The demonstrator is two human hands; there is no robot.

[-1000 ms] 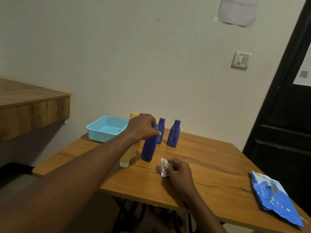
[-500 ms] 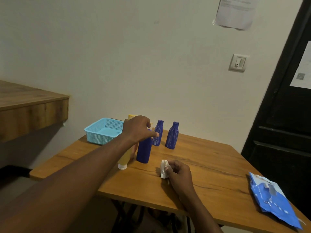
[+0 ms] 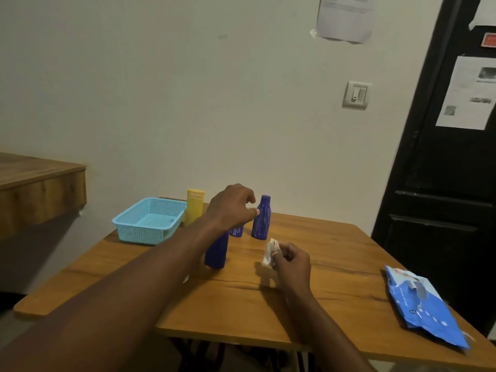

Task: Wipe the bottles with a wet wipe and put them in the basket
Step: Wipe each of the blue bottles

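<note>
Wooden table with basket, yellow bottle, three blue bottles, wipes pack

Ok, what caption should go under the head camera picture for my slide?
Left hand hovers over the blue bottles, right hand pinches a wet wipe, basket waiting.

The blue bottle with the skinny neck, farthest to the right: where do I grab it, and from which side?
Hold the ribbed blue bottle round its wide body, just under the neck, probably coming from its left. It stands upright, the left hand hovers right beside it there, and the right hand is busy pinching the wet wipe.
</note>
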